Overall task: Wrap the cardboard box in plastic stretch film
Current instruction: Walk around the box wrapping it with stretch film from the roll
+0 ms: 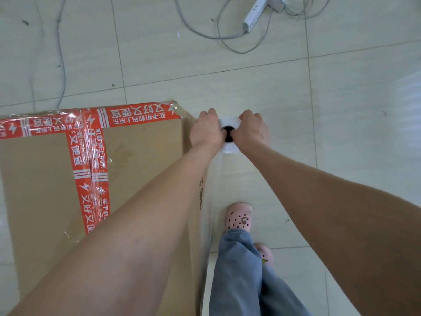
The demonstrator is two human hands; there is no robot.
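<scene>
Pale tiled floor (262, 87) bearing a cardboard box (141, 160) sealed with red tape (85, 179). Just beside the box's far right corner, left hand (205, 132) and right hand (251, 131) grip the upright stretch film roll (229, 148), fingers curled round it.

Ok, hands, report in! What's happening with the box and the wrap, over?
Left hand, right hand: both gripping the film roll. Roll upright beside cardboard box corner. Power strip and cables on the floor ahead, apart from box.

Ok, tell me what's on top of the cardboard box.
Red printed tape runs along the far edge and down the middle of the cardboard box. The left forearm covers part of the top.
</scene>
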